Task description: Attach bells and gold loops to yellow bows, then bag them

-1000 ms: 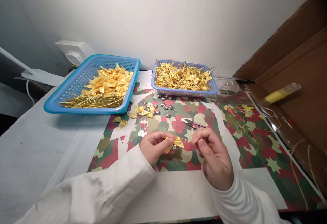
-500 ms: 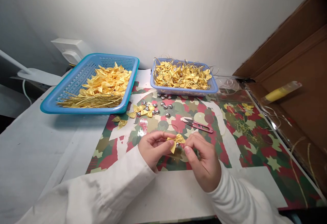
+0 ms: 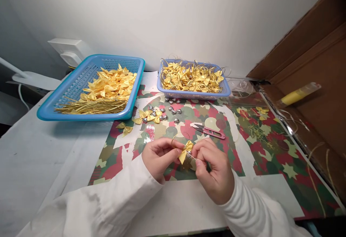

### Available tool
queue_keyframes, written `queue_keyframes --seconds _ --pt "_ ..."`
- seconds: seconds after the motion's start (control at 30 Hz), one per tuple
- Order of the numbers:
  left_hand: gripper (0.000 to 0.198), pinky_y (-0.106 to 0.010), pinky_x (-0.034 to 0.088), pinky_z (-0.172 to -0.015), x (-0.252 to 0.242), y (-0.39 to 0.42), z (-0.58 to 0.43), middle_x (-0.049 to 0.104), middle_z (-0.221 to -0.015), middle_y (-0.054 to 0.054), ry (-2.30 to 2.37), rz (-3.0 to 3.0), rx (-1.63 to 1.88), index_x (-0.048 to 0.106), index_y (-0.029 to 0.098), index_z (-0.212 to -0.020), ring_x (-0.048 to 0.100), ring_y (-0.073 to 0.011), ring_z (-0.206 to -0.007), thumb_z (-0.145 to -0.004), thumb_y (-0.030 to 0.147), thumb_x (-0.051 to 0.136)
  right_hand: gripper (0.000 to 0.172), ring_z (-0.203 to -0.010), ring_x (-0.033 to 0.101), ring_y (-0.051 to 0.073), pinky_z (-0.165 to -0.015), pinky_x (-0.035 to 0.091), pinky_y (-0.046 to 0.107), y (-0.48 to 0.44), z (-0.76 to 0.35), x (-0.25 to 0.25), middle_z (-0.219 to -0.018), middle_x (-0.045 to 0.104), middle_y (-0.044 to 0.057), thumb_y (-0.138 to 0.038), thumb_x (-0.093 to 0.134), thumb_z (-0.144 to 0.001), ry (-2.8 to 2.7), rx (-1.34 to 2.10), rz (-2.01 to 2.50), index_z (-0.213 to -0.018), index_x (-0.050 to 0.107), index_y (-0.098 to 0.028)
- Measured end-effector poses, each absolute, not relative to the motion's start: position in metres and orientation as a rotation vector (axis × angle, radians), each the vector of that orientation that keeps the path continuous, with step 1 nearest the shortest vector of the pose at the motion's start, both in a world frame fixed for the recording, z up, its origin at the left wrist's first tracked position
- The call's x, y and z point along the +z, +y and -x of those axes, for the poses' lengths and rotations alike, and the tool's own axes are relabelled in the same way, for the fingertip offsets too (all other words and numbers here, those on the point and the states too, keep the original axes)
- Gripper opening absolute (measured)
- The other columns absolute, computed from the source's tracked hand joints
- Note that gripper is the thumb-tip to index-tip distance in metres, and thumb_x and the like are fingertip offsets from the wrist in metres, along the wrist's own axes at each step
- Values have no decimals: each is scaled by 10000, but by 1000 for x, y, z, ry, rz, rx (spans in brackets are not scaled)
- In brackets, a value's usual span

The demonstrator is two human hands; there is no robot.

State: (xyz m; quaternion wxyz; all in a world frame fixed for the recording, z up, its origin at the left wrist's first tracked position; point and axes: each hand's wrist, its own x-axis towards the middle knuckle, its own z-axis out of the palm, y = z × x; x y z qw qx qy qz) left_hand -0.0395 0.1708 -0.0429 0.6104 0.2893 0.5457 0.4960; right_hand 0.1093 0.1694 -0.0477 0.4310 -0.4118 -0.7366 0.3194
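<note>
A small yellow satin bow [image 3: 186, 149] is pinched in my left hand [image 3: 158, 156] just above the patterned mat. Close on its right, my right hand [image 3: 213, 168] has its fingers closed on a thin gold wire that runs to the bow. A loop of the same wire curls up above my left fingers. Pink thread snips [image 3: 209, 131] lie on the mat just beyond my hands. Loose silver beads [image 3: 173, 111] and a few spare bows [image 3: 147, 116] are scattered farther back.
A big blue tray [image 3: 67, 89] at the back left holds yellow bows and gold wire lengths. A smaller blue basket [image 3: 193, 93] behind the beads is heaped with wired bows. A brown cardboard wall [image 3: 310, 60] rises on the right, with a yellow-filled tube [image 3: 298, 93] against it.
My right hand has drawn in from the right and closed on the wire beside the bow. The bow has tilted and shifted slightly right. The view has dipped a little.
</note>
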Motion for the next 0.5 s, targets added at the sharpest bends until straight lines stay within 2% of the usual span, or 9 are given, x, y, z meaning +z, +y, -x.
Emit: queue_keyframes --seconds 0.13,0.5 --pt "66 -182 482 -469 -44 169 39 626 -489 21 1263 -653 1138 705 156 -613 542 -76 -445 -548 158 719 207 -673 456 153 -614 377 294 169 -109 -48 -673 525 30 -77 432 -696 -1833 771 1019 -583 303 -193" --pt "138 -158 482 -445 -46 167 38 662 -543 8 1274 -601 1156 728 149 -636 561 -70 -459 -505 143 770 204 -678 443 147 -600 369 280 169 -110 -49 -686 501 33 -77 431 -708 -1867 711 1034 -589 311 -191"
